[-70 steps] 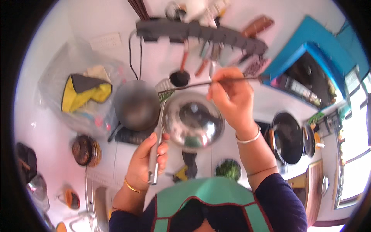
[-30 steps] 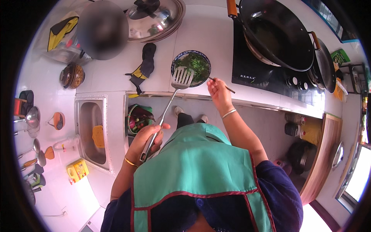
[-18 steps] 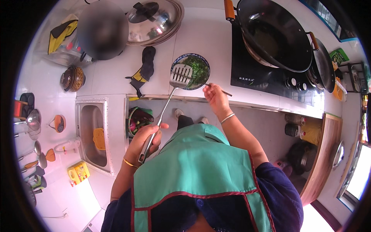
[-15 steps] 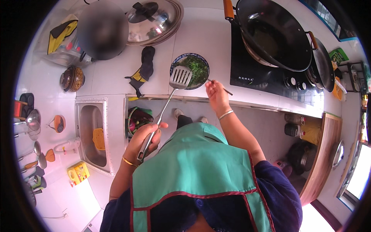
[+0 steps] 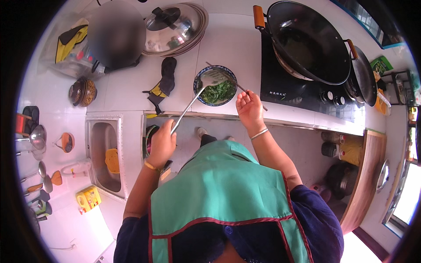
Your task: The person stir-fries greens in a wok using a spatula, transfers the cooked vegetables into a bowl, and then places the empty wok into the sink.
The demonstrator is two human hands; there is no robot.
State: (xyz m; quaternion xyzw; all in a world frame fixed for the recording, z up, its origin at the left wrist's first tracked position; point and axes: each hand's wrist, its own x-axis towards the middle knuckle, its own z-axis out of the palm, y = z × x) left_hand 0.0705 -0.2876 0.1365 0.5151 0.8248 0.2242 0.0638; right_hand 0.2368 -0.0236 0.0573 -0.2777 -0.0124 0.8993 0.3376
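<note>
My left hand (image 5: 162, 143) is wrapped round the handle of a slotted metal spatula (image 5: 189, 106). The spatula's head lies tilted inside a blue-and-white patterned bowl (image 5: 196, 91), toward its far side. Chopped leafy greens (image 5: 218, 93) fill the near part of the bowl. Between the fingers of my right hand (image 5: 250, 109) are dark chopsticks (image 5: 236, 83), slanting across the bowl's right side with their tips by the spatula head. Whether the tips touch the spatula or greens I cannot tell.
A black wok (image 5: 307, 48) stands on the black cooktop (image 5: 285, 90) at right, a pan (image 5: 365, 79) beside it. Left of the bowl lie a black-and-yellow cloth (image 5: 161, 85) and a lidded pot (image 5: 177, 33). A sink (image 5: 104, 149) is at left, the counter edge (image 5: 210, 116) in front.
The spatula head has turned over and gone from above the bowl's near left down into it. My left hand has rolled and moved forward. The chopsticks now reach across the bowl.
</note>
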